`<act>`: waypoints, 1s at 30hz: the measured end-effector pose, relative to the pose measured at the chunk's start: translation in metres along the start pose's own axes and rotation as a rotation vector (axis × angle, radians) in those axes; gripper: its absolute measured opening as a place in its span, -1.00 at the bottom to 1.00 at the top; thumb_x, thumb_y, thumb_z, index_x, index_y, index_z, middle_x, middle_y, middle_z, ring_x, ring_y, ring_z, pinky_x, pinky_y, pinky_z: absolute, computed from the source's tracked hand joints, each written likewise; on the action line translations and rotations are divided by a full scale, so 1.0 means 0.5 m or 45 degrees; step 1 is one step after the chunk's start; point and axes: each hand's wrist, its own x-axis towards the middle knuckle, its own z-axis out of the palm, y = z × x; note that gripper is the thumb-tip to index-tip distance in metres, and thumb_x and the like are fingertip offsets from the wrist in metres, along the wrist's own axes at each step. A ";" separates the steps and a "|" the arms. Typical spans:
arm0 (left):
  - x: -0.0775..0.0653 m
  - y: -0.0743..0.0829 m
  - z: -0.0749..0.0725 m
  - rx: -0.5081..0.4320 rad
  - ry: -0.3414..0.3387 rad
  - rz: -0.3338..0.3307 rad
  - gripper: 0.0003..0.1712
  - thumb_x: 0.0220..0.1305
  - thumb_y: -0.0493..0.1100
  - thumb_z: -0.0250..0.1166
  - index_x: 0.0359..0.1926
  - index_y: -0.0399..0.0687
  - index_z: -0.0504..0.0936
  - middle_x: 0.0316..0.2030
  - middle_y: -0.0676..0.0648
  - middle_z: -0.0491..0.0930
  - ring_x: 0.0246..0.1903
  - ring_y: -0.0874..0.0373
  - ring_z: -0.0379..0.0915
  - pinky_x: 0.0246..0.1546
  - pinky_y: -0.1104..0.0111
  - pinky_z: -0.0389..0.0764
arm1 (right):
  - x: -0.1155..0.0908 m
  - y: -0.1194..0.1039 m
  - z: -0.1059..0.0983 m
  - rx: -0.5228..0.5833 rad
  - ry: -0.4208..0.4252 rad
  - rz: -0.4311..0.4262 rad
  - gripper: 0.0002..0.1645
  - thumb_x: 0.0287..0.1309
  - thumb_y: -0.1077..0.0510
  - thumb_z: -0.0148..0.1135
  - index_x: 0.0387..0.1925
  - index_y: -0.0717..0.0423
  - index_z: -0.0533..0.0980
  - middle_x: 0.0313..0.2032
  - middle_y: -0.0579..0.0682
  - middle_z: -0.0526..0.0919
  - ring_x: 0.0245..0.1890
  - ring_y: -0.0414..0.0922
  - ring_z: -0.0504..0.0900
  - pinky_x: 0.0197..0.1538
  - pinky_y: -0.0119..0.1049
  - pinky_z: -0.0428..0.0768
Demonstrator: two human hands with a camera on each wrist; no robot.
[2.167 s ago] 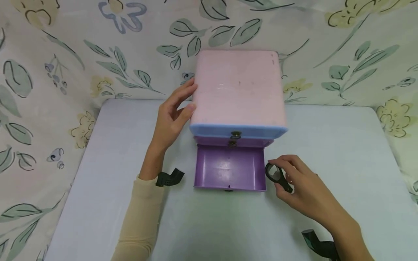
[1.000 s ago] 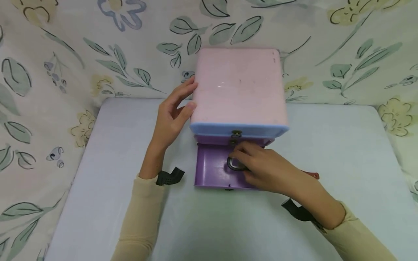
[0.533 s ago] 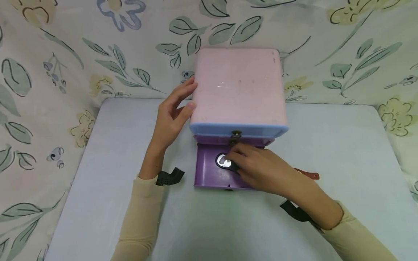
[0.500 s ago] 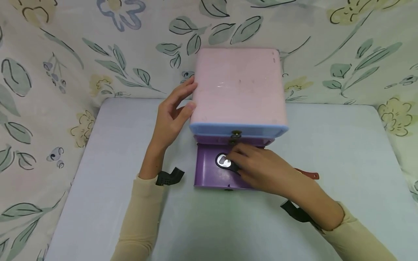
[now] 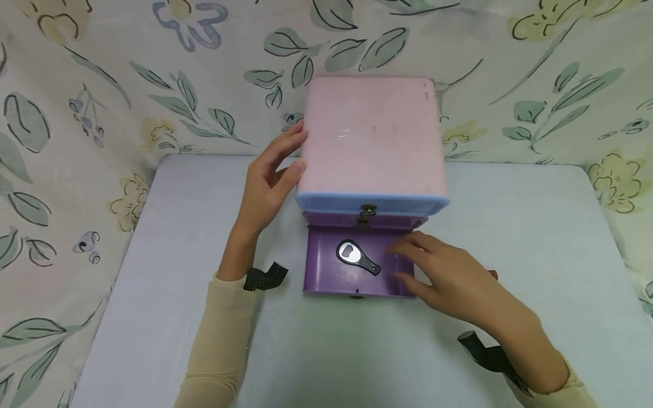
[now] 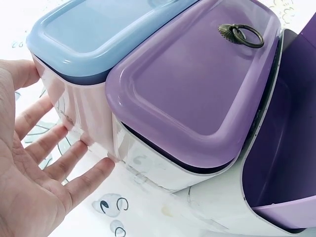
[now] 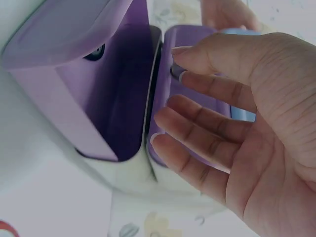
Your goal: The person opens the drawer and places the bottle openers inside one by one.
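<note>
A small black bottle opener (image 5: 350,253) with a silver plate in its round head lies in the pulled-out purple drawer (image 5: 321,277), handle towards the lower right. My right hand (image 5: 454,277) is over the drawer's right side, apart from the opener. Its fingers are loosely spread and hold nothing, as the right wrist view also shows. My left hand (image 5: 267,181) rests with its fingertips against the left side of the pink drawer box (image 5: 372,136). In the left wrist view the left fingers (image 6: 91,182) are extended along the pink wall.
The box has a blue drawer (image 6: 108,29) and a purple drawer (image 6: 187,79) above the pulled-out one, with ring pulls (image 6: 252,37). The end of a reddish-brown object (image 5: 492,275) shows behind my right wrist. Floral cloth (image 5: 204,102) hangs behind the white table (image 5: 535,226).
My right hand brought the bottle opener from the right into the drawer, laid it down and let go, then drew back to the right. The left hand stayed put.
</note>
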 end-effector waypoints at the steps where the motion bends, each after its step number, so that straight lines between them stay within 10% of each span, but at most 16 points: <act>1: 0.000 -0.001 0.000 -0.002 -0.001 0.000 -0.41 0.45 -0.26 0.19 0.45 -0.32 0.47 0.57 -0.09 0.36 0.53 0.00 0.36 0.39 0.19 0.61 | -0.006 0.003 0.000 0.001 0.007 0.019 -0.55 0.21 0.08 0.52 0.13 -0.04 0.65 0.07 -0.10 0.70 -0.03 -0.15 0.77 -0.14 -0.16 0.77; 12: 0.002 -0.002 -0.001 -0.019 -0.004 0.018 -0.42 0.47 -0.25 0.19 0.44 -0.33 0.47 0.56 -0.11 0.37 0.52 -0.02 0.38 0.35 0.27 0.64 | -0.065 0.054 -0.002 0.047 0.114 0.175 -0.48 0.13 0.22 0.54 0.14 -0.06 0.62 0.15 -0.12 0.65 -0.38 -0.28 0.63 -0.34 -0.37 0.65; 30: 0.000 -0.002 0.000 -0.033 0.000 0.013 -0.42 0.46 -0.27 0.19 0.44 -0.35 0.47 0.57 -0.11 0.37 0.52 -0.01 0.38 0.37 0.25 0.62 | -0.145 0.142 0.053 0.160 0.069 0.336 -0.45 0.07 0.32 0.56 0.12 0.00 0.65 0.04 -0.02 0.68 -0.24 -0.23 0.58 -0.27 -0.43 0.64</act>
